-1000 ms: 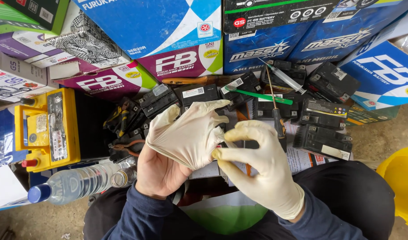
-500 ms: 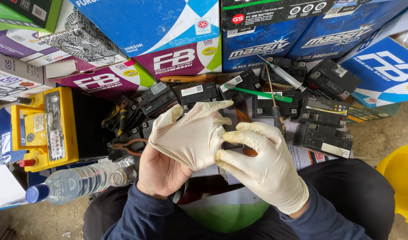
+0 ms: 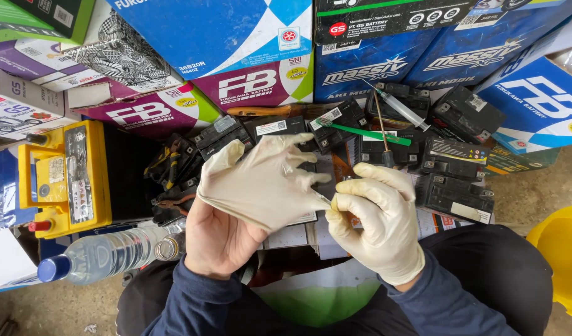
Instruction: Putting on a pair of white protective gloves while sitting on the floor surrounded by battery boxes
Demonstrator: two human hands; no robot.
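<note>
My left hand is raised palm up over my lap, its fingers spread inside a cream latex glove that covers it only down to the palm. The heel of the hand and the wrist are bare. My right hand wears a matching glove in full and pinches the loose glove's cuff edge at the middle, between the two hands. Dark blue sleeves cover both forearms.
Several small black batteries lie ahead, with a syringe, a green toothbrush and a screwdriver on them. A yellow battery and a water bottle lie left. Blue and purple cardboard boxes are stacked behind. A yellow bucket is at right.
The glove has slid a little further down my left hand, and its fingers have spread. My right hand stays pinched on the cuff edge.
</note>
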